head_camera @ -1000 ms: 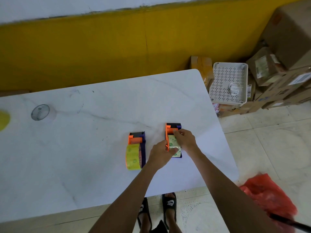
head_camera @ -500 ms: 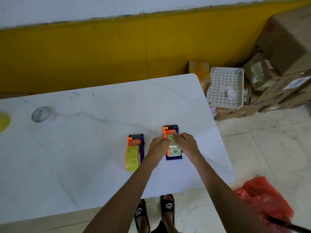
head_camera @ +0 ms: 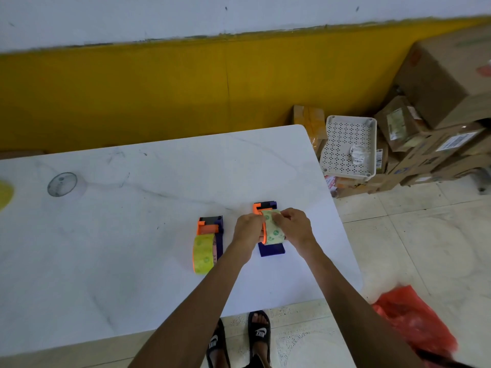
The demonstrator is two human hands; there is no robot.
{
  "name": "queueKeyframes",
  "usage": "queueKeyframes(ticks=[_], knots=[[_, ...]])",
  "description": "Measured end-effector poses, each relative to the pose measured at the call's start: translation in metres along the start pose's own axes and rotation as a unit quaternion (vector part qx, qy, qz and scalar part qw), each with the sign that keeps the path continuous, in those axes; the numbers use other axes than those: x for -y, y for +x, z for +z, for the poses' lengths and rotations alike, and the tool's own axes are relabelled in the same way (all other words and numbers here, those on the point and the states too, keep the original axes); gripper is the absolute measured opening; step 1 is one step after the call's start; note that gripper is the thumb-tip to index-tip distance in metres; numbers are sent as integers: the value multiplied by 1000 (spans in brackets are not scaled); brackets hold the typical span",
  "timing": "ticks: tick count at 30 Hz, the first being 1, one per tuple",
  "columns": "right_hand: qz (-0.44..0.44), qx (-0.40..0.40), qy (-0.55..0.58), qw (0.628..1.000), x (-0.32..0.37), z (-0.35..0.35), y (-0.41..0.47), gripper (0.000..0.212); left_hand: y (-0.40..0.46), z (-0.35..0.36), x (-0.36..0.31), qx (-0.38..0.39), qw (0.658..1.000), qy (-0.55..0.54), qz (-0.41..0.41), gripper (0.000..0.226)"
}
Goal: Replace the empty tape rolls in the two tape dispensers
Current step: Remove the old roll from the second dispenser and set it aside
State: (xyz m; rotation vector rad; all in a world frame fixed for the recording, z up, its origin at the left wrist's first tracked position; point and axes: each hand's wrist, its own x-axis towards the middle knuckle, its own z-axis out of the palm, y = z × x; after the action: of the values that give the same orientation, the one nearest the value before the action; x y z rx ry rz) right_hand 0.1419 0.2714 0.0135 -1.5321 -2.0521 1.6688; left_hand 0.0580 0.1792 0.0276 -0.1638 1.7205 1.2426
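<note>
Two orange and purple tape dispensers lie side by side on the white marble table (head_camera: 106,248). The left dispenser (head_camera: 210,228) carries a full yellowish tape roll (head_camera: 203,252) and nobody touches it. The right dispenser (head_camera: 269,248) holds a pale roll printed with green marks (head_camera: 275,233). My left hand (head_camera: 247,229) grips the right dispenser's orange left side. My right hand (head_camera: 295,225) pinches the roll's loose end near the dispenser's front. My fingers hide part of the roll.
A clear tape roll (head_camera: 62,184) lies at the table's far left, and a yellow roll (head_camera: 4,193) is cut off by the left edge. Right of the table stand a white perforated tray (head_camera: 348,147), stacked cardboard boxes (head_camera: 438,102) and a red plastic bag (head_camera: 414,320) on the floor.
Both hands have shifted forward along the right dispenser toward its front end, and my right fingers now pinch the tape near the front. The left dispenser has not moved.
</note>
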Motion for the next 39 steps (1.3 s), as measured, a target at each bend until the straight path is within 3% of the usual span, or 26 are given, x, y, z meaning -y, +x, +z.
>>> queueKeyframes(ticks=[8, 16, 24, 33, 36, 39], knots=[[26, 28, 37, 999, -8, -13, 5, 16, -1, -1, 7, -25, 1000, 11, 9, 17], [62, -12, 59, 996, -15, -36, 7, 18, 14, 4, 21, -41, 997, 54, 21, 19], [11, -35, 83, 996, -7, -46, 0, 28, -10, 7, 37, -48, 994, 98, 28, 19], [-6, -20, 130, 991, 2, -43, -4, 23, -16, 8, 42, -53, 993, 101, 27, 16], [-11, -14, 143, 990, 10, -41, -7, 22, -19, 4, 32, -97, 987, 108, 66, 30], [-19, -3, 160, 987, 23, -37, -10, 21, -25, 1, 19, -145, 965, 160, 148, 24]])
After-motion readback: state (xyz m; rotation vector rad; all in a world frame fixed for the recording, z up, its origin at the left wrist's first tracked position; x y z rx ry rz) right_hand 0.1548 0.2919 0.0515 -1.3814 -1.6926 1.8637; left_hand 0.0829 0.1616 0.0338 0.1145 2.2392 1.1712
